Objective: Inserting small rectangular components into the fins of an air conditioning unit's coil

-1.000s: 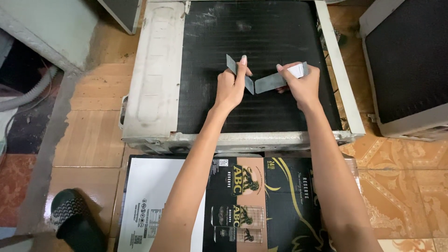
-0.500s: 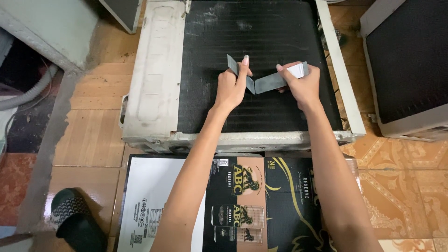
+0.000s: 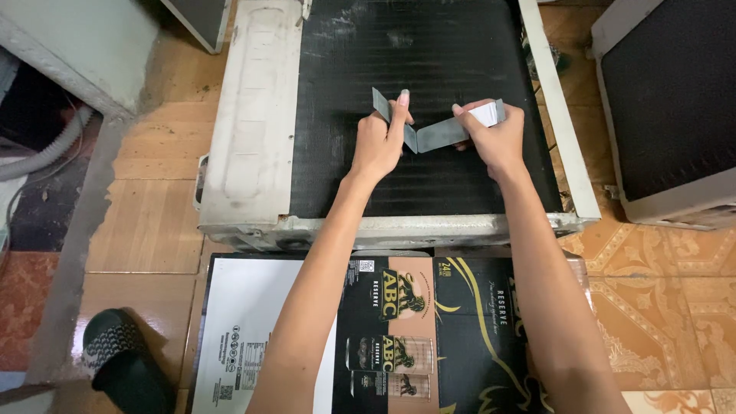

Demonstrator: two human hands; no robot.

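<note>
Pressing the grey fin comb flat on the black coil: left hand pinches one end, right hand grips the handle; I'd keep it aligned with the fins.

A flattened cardboard carton lies on the tiled floor just below the air-conditioner unit, partly covered by the person's 2 forearms. Its left panel is white, with a small block of dark symbols near its lower edge. The middle panel is black and tan, picturing 2 cans, while the right panel is black with curving gold lines.
</note>
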